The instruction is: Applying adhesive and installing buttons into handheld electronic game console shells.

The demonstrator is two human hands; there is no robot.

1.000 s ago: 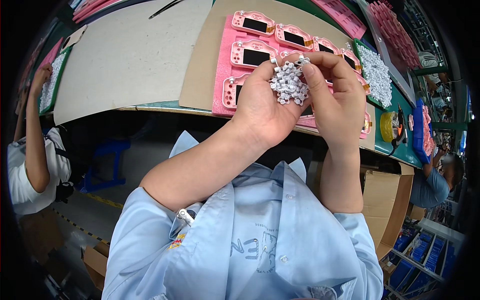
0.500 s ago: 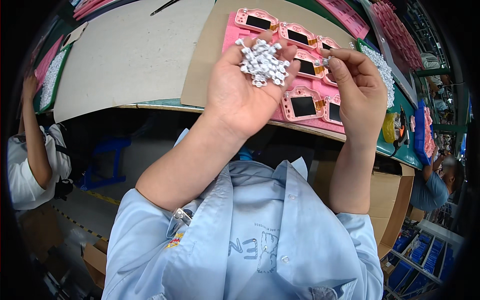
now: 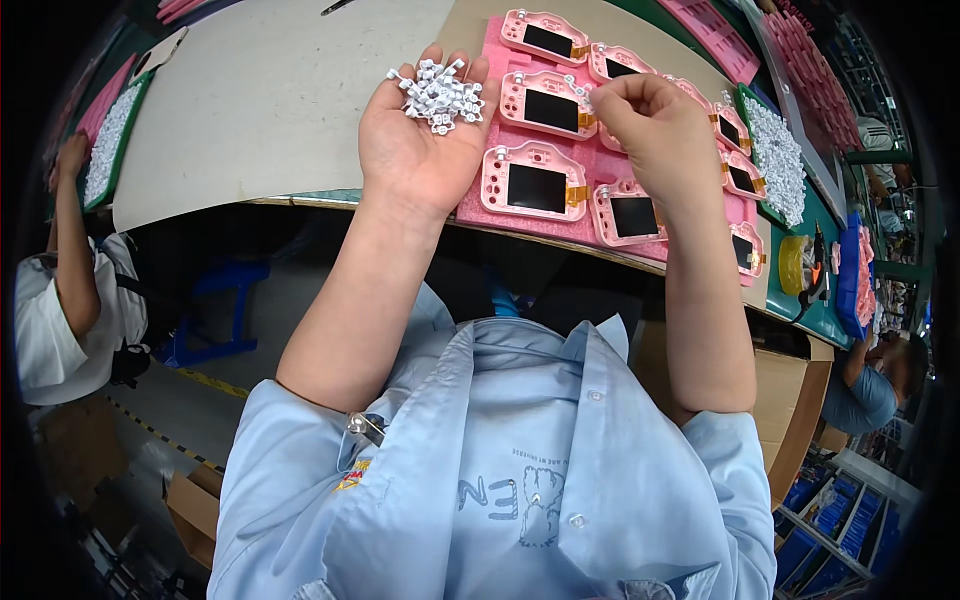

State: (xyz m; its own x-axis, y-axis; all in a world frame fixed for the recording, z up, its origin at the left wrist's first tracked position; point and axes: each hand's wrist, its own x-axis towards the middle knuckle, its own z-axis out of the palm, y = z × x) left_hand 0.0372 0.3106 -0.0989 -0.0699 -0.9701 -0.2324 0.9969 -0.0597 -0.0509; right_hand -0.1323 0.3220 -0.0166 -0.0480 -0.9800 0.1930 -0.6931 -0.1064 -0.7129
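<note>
My left hand (image 3: pixel 415 160) is palm up, cupped under a heap of small white plastic button parts (image 3: pixel 440 97). To its right, my right hand (image 3: pixel 665 140) is closed in a pinch on a small white plastic part (image 3: pixel 579 90). That part is at the upper right corner of a pink game-console half shell (image 3: pixel 512 100) with a dark screen; whether it touches the shell I cannot tell. Several more such shells, among them a near one (image 3: pixel 493 185), lie on a pink foam tray (image 3: pixel 474 205). My right hand and forearm hide some of them.
A green-rimmed tray of white parts (image 3: pixel 778 150) stands right of the foam, a similar tray (image 3: pixel 108 150) far left. Yellow tape (image 3: pixel 793 265), an orange-and-black tool (image 3: pixel 818 275) and a blue bin (image 3: pixel 850 290) lie at the right. Co-workers sit at both sides.
My left hand has moved left with the heap, away from the shells. The right hand has shifted left and forward, bringing the pinched part over to a shell in the left column.
</note>
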